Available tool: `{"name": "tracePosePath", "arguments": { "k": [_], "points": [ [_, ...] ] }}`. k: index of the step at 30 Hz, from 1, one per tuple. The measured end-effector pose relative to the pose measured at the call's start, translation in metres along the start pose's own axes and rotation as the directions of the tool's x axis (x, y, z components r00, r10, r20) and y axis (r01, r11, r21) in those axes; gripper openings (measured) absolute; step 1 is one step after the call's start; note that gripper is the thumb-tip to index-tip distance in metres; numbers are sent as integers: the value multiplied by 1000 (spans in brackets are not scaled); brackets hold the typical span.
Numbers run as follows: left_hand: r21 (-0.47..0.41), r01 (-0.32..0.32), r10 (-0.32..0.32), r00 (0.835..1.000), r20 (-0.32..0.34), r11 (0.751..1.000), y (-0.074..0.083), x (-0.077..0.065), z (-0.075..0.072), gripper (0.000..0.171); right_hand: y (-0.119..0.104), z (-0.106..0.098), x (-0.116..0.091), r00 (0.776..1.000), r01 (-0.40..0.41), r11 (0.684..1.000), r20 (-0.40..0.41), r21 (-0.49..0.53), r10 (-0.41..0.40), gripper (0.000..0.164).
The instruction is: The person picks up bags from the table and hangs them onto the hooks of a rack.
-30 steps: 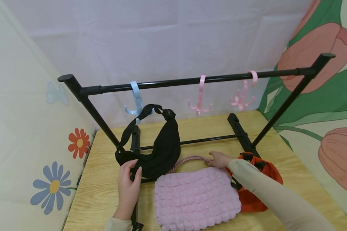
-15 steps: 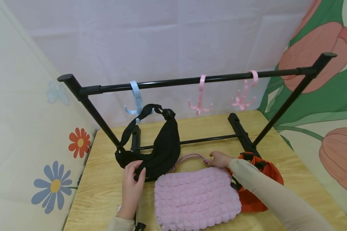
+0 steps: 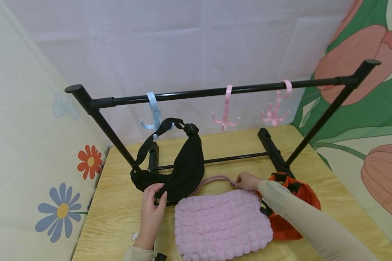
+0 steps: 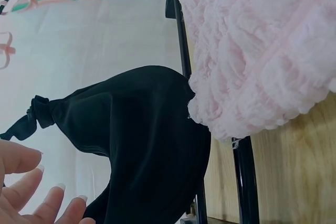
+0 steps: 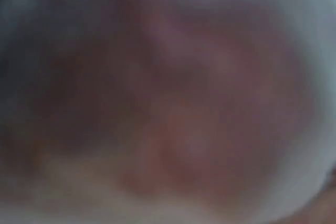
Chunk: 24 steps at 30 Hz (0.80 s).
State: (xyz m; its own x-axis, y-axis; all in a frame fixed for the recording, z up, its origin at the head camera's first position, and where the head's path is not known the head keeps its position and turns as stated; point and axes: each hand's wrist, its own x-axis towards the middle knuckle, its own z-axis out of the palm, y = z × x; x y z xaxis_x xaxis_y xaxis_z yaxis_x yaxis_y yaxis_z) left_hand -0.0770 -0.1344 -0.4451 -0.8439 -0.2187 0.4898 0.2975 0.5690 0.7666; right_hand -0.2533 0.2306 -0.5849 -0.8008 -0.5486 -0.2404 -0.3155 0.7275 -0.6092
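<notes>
A quilted, bubbly pink handbag [image 3: 223, 224] lies on the table, its thin pink strap [image 3: 217, 177] arching behind it. My right hand [image 3: 247, 181] pinches that strap beside its knot, with the fingers curled in. Left of the pink bag, a black shoulder bag [image 3: 186, 166] hangs by its knotted strap from a light-blue hook [image 3: 154, 112]. My left hand [image 3: 152, 214] hovers in front of the black bag's lower part, fingers loosely bent and thumb apart, holding nothing. In the left wrist view its fingers [image 4: 50, 203] are spread beside the black bag. The right wrist view is a blur.
A black rack [image 3: 196, 94] spans the wooden table [image 3: 111, 217]. Pink hooks hang from its bar, one near the middle [image 3: 226, 108] and one at the right [image 3: 276, 108]. An orange-red bag [image 3: 287, 217] with black parts lies under my right forearm.
My left hand has drifted slightly to the right along the black bag's front. The right hand's fingers have curled in tighter at the pink strap. The bags look unmoved.
</notes>
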Motion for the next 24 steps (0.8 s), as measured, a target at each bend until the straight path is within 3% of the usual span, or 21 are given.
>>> {"name": "tracePosePath", "arguments": {
  "k": [1, 4, 7, 9, 12, 20, 24],
  "points": [
    [-1, -6, 6, 1000, -2, 1000, 0, 0, 0, 23, 0, -1, 0, 999, -35, 999, 10, 33, 34, 25],
    [-4, -22, 22, 1000, -9, 1000, 1, -1, 0, 23, -59, -21, -22, 985, -171, 982, 16, 85, 170, 16],
    [-6, -25, 25, 1000, -7, 1000, 1, -2, -1, 23, -96, -34, -38, 973, -228, 964, 10, 138, 229, 24],
    [-8, -17, 17, 1000, -1, 1000, 2, -2, -1, 23, -108, -39, -44, 967, -253, 956, 7, 151, 255, 32],
    [-6, 3, -3, 1000, 10, 1000, 2, -2, -1, 23, -116, -44, -46, 964, -263, 949, -4, 176, 268, 38],
    [-4, -12, 12, 1000, 16, 1000, 4, -1, -2, 22, -120, -51, -50, 969, -216, 950, -67, 226, 236, 23],
    [-7, -37, 37, 999, 14, 999, 4, -2, -2, 22, -126, -56, -57, 977, -134, 955, -126, 264, 172, 18]
  ]
}}
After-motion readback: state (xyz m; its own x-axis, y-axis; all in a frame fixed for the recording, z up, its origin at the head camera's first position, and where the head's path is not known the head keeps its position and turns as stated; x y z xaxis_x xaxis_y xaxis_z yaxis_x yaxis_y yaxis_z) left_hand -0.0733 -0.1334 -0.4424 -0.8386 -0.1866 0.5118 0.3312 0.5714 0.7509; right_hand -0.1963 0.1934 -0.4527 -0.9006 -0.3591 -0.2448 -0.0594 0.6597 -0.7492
